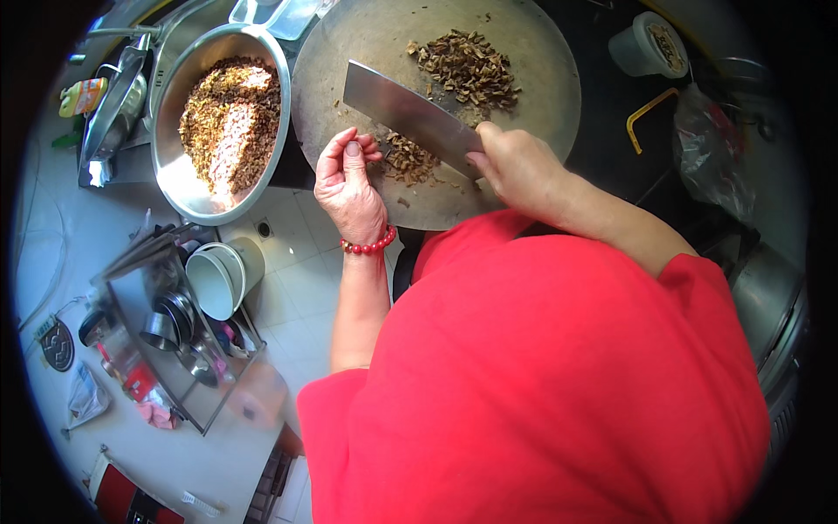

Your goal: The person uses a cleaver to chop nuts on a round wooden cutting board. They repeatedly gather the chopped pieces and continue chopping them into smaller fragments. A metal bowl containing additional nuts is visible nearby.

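Note:
My right hand [520,164] grips the handle of a broad Chinese cleaver [412,118], whose blade extends up and left over a large round chopping board [543,85]. Chopped brown pieces [412,162] lie below the blade, near my left hand [350,177]. The fingers of my left hand are curled with the thumb against them; whether a small piece is between them cannot be told. A red bead bracelet circles that wrist. A bigger heap of brown chopped pieces [470,69] sits on the board beyond the cleaver.
Left of the board, a steel basin [286,124] holds finely chopped brown food. Clear plastic containers [281,18] stand behind it. At right are a lidded tub [645,47], a yellow bent handle [638,124] and a plastic bag [707,150]. Buckets [213,281] and a rack with pans lie lower left.

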`<state>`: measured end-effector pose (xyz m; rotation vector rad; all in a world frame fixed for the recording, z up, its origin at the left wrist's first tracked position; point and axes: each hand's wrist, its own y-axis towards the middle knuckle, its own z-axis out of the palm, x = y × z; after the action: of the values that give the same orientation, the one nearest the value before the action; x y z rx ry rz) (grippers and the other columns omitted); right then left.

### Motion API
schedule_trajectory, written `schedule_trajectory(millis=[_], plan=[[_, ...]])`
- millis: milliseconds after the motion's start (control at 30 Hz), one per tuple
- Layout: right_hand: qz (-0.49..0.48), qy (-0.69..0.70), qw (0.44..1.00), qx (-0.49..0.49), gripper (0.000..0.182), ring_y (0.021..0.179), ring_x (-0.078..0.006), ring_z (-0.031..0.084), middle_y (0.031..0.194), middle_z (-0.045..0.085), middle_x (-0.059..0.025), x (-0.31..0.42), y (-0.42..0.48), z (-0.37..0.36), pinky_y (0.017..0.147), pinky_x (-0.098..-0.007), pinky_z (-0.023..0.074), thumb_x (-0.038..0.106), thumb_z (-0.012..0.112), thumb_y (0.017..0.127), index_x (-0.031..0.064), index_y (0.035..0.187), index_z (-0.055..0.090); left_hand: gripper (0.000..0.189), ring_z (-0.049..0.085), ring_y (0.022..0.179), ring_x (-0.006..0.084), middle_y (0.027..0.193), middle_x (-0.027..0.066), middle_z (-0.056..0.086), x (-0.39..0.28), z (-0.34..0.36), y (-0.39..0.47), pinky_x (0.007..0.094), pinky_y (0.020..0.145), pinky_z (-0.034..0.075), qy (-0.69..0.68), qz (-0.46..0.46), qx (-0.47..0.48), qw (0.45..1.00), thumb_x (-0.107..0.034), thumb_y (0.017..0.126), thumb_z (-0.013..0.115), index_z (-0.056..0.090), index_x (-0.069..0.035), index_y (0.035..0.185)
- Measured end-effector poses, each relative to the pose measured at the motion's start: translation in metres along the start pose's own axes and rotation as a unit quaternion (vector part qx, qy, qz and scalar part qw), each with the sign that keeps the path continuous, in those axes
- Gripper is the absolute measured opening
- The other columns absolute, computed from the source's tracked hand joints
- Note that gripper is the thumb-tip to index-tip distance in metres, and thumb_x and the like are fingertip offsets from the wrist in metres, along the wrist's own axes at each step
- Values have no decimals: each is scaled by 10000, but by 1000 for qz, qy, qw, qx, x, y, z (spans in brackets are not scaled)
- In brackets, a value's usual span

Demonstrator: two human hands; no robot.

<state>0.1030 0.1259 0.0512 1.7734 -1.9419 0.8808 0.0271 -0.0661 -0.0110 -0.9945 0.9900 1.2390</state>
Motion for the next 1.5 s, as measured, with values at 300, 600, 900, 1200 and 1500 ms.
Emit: schedule_trajectory(millis=[300, 600, 900, 1200, 1500], plan=[[6, 15, 1000, -24, 201, 672, -451, 552, 696, 574, -239, -7, -1, 4, 578, -495, 425, 170, 581, 868, 10, 851, 460, 160, 590, 718, 146, 835, 82, 604, -22, -2, -12, 253, 638, 475, 447, 173, 188, 857, 34, 760, 658, 654, -15, 912], [10, 16, 1000, -23, 222, 679, -445, 566, 691, 579, -244, -5, -2, 4, 587, -494, 437, 175, 584, 867, -5, 842, 456, 229, 549, 831, 302, 883, 118, 571, -25, 2, -26, 372, 728, 469, 536, 210, 239, 782, -28, 725, 670, 623, -54, 948], [6, 19, 999, -30, 221, 683, -446, 567, 689, 580, -246, -6, -2, 4, 586, -497, 434, 174, 585, 866, -4, 845, 456, 218, 540, 831, 307, 895, 123, 565, -21, -4, -29, 380, 731, 471, 559, 236, 246, 756, 4, 728, 618, 604, -45, 940], [-22, 17, 998, -49, 207, 641, -410, 601, 625, 579, -214, -9, -10, 7, 561, -475, 479, 151, 583, 862, -11, 827, 459, 194, 553, 819, 318, 873, 133, 571, -12, -1, -32, 388, 720, 473, 576, 263, 206, 746, 14, 724, 595, 583, -28, 913], [-30, 48, 995, -85, 200, 646, -408, 597, 637, 582, -206, -14, -12, 9, 567, -473, 474, 155, 594, 854, 0, 838, 467, 191, 522, 854, 349, 881, 180, 526, -15, 7, -32, 414, 745, 465, 620, 205, 216, 726, -8, 716, 578, 544, -6, 904]])
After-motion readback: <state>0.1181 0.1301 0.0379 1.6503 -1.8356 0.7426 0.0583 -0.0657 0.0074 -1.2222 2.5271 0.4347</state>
